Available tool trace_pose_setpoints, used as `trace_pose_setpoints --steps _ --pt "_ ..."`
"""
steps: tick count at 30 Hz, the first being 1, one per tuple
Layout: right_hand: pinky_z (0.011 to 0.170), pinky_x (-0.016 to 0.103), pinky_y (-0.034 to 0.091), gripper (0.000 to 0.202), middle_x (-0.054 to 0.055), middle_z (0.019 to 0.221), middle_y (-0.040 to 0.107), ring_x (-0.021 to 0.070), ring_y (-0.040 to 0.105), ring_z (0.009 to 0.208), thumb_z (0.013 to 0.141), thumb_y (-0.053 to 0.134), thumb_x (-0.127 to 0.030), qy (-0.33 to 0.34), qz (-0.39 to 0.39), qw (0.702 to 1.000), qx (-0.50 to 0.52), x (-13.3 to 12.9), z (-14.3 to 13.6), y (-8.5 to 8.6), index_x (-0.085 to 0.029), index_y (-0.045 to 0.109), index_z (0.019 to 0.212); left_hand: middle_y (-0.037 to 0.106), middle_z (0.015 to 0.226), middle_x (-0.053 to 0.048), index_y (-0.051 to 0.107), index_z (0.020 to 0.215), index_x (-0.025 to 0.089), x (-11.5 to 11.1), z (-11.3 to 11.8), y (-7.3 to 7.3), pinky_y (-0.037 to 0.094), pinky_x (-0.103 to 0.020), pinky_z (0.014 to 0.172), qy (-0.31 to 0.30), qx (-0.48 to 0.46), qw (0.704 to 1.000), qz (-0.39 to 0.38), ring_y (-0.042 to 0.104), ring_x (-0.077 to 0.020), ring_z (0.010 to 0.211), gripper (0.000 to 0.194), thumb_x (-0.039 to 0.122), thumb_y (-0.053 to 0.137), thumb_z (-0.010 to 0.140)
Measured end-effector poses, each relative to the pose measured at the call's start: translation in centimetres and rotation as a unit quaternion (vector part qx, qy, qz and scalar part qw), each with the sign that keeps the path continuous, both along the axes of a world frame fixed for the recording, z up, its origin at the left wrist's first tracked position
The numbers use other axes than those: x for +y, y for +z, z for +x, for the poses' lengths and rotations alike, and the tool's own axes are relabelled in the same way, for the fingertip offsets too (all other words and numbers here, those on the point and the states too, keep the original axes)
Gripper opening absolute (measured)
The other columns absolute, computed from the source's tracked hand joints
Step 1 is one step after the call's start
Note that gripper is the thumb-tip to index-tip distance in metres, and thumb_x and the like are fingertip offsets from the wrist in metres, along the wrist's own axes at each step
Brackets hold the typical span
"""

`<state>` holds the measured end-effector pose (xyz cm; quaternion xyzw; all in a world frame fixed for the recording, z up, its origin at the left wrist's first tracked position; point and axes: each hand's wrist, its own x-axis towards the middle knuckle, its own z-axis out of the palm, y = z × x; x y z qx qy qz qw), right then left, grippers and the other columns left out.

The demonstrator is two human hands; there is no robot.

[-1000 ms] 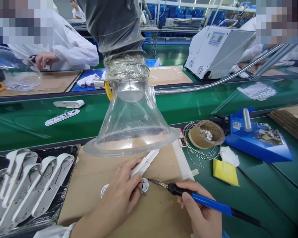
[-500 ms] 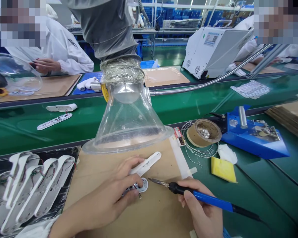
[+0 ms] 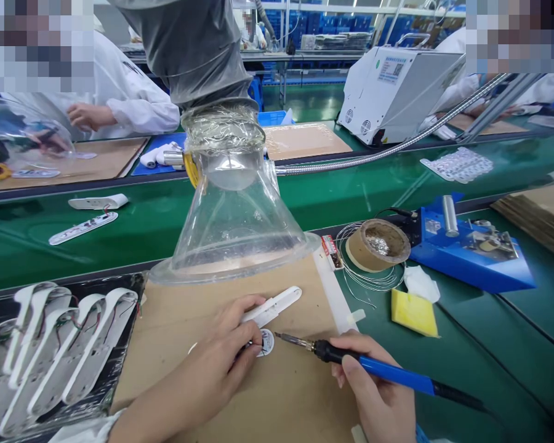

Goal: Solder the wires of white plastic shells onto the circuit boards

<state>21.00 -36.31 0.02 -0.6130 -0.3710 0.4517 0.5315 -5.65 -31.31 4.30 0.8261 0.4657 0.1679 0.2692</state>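
The right hand [image 3: 377, 384] is gripping a soldering iron [image 3: 373, 367], fingers closed; the left hand [image 3: 226, 351] is curling its grip around a small white part [image 3: 267, 343] on brown board [image 3: 300, 394], beside a white casing [image 3: 277, 306].

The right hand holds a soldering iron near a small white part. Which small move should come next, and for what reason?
Probably ease the soldering iron slightly left, toward the white part: the right hand holds it with the tip just short of the part's edge, and the left hand seems to steady that part with its fingers.
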Motion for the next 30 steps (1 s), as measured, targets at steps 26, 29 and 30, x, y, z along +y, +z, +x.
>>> trace_pose_setpoints --steps 26,29,30 --pt "0.054 0.025 0.053 0.036 0.008 0.089 0.078 0.0175 0.065 0.064 0.091 0.085 -0.061 0.021 -0.019 0.999 -0.021 -1.6 -0.3 -0.9 -0.025 0.088 0.094 0.056 0.151 -0.007 0.06 0.105 0.028 -0.4 0.4 -2.2 0.057 -0.038 0.106 -0.013 -0.021 0.996 0.087 0.058 -0.0224 0.139 0.028 0.006 0.042 0.11" --pt "0.054 0.025 0.055 0.034 0.009 0.094 0.08 0.018 0.068 0.066 0.093 0.084 -0.059 0.032 -0.012 0.999 -0.034 -1.6 -0.3 -0.8 -0.025 0.087 0.095 0.056 0.151 -0.007 0.059 0.106 0.028 -0.4 0.5 -2.2 0.057 -0.037 0.104 -0.012 -0.018 0.996 0.088 0.059 -0.0226 0.138 0.027 0.007 0.042 0.111" --pt "0.055 0.025 0.056 0.033 0.009 0.094 0.08 0.0182 0.07 0.067 0.094 0.083 -0.058 0.035 -0.009 0.999 -0.033 -1.6 -0.3 -0.7 -0.025 0.087 0.095 0.056 0.151 -0.007 0.059 0.106 0.028 -0.4 0.5 -2.2 0.057 -0.038 0.104 -0.013 -0.017 0.996 0.087 0.059 -0.0227 0.138 0.027 0.007 0.043 0.111"
